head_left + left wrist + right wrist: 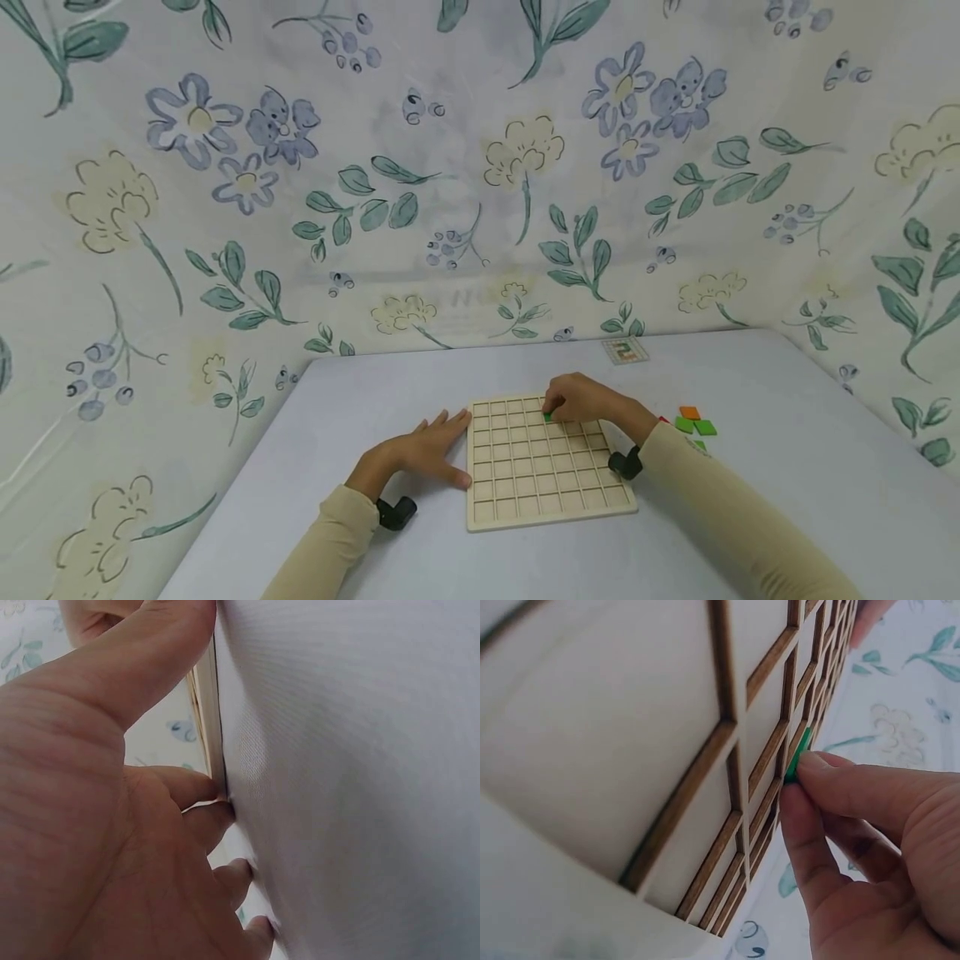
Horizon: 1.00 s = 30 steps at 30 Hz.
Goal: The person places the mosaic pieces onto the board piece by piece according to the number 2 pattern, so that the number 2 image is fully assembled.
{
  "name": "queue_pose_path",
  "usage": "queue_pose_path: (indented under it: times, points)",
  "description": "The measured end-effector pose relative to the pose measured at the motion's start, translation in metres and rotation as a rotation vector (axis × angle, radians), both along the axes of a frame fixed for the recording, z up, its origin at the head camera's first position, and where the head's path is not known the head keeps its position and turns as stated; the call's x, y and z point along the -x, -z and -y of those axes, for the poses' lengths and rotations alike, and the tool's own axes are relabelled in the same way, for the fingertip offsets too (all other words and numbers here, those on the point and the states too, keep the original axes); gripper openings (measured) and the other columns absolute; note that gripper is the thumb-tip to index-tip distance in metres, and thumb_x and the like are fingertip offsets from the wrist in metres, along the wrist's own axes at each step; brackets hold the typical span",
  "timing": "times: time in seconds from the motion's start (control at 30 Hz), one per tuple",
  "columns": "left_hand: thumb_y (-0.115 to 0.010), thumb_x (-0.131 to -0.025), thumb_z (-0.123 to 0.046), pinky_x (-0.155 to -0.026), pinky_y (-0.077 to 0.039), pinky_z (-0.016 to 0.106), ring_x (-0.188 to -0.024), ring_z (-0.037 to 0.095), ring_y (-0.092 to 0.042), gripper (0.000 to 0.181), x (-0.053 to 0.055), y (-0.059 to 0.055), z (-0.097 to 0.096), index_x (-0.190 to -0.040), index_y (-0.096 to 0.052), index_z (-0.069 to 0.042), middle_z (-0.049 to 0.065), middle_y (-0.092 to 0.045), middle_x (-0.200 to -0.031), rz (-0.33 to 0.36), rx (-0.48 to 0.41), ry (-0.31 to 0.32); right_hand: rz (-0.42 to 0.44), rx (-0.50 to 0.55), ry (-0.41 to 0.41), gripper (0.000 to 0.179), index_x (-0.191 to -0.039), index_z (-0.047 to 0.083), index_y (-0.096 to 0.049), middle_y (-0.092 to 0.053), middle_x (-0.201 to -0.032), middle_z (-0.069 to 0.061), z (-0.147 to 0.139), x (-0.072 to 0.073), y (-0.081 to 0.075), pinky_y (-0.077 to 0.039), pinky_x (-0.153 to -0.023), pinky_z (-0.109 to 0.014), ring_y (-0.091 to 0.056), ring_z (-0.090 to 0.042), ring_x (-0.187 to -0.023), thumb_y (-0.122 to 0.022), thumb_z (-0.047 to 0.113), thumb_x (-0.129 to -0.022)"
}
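Note:
A pale wooden board (540, 467) with a grid of square recesses lies flat on the table. My right hand (576, 398) is over its far side and pinches a small green square tile (797, 755) between thumb and fingers. In the right wrist view the tile is tilted against the grid ridges; whether it sits in a recess I cannot tell. My left hand (423, 454) lies at the board's left edge, fingers spread and thumb apart. Its thumb and fingertips touch that edge (211, 724) in the left wrist view.
Several loose tiles lie right of the board, among them an orange tile (689, 412) and a green tile (705, 427); my right forearm partly hides others. A small patterned card (625, 350) lies near the back edge of the white table (405, 383). Flowered cloth (465, 200) hangs behind.

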State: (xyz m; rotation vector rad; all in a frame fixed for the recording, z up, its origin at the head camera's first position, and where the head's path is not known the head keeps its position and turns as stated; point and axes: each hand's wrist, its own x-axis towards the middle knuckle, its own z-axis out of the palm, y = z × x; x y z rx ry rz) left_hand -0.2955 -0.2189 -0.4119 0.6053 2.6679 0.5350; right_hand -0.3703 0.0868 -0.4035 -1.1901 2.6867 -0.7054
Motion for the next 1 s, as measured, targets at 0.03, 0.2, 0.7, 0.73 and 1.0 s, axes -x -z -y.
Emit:
queue_pose_path:
  times: [0.03, 0.2, 0.7, 0.73, 1.0]
  points:
    - [-0.081, -0.079, -0.05, -0.123, -0.004, 0.063, -0.155, 0.042, -0.002, 0.115, -0.0002, 0.0002, -0.0001, -0.16, -0.014, -0.003, 0.015, -0.011, -0.168, -0.002, -0.001, -0.001, -0.006, 0.002, -0.009, 0.011, -0.095, 0.006, -0.076, -0.066, -0.089, -0.001, -0.0001, 0.0003, 0.0003, -0.051, -0.072, -0.02, -0.06, -0.007, -0.081, -0.07, -0.001, -0.088]
    - [-0.081, -0.079, -0.05, -0.123, -0.003, 0.063, -0.155, 0.042, -0.002, 0.115, -0.0002, 0.0011, 0.0, -0.16, -0.014, -0.003, 0.015, -0.011, -0.168, 0.0, 0.0, 0.0, -0.03, 0.012, -0.039, 0.01, -0.095, 0.004, -0.076, -0.066, -0.088, -0.002, -0.0002, 0.0003, 0.0012, -0.052, -0.071, -0.02, -0.062, -0.008, -0.081, -0.071, -0.001, -0.088]
    - [-0.081, -0.079, -0.05, -0.123, -0.003, 0.062, -0.155, 0.042, -0.002, 0.115, 0.0024, 0.0004, 0.0, -0.16, -0.015, -0.003, 0.015, -0.011, -0.168, 0.004, -0.002, 0.005, 0.001, -0.006, 0.004, 0.009, -0.095, 0.005, -0.075, -0.069, -0.095, -0.005, 0.0, -0.002, -0.0021, -0.053, -0.075, -0.023, -0.063, -0.011, -0.085, -0.07, 0.001, -0.089]
    - [-0.081, -0.079, -0.05, -0.123, -0.003, 0.062, -0.155, 0.042, -0.002, 0.115, 0.0021, 0.0003, -0.0002, -0.16, -0.015, -0.003, 0.015, -0.011, -0.168, 0.005, -0.003, 0.004, 0.002, -0.007, 0.004, 0.009, -0.095, 0.005, -0.075, -0.069, -0.095, -0.005, 0.0, -0.0021, -0.0022, -0.053, -0.075, -0.023, -0.063, -0.011, -0.085, -0.07, 0.001, -0.089]
    - [-0.081, -0.079, -0.049, -0.124, -0.002, 0.062, -0.155, 0.042, -0.002, 0.114, 0.0002, -0.0021, -0.0006, -0.16, -0.015, -0.003, 0.015, -0.011, -0.168, 0.008, 0.002, 0.002, 0.04, -0.003, 0.012, 0.013, -0.104, 0.008, -0.075, -0.072, -0.099, -0.001, -0.0059, -0.0008, -0.0034, -0.055, -0.082, -0.027, -0.065, -0.009, -0.09, -0.071, 0.008, -0.091]
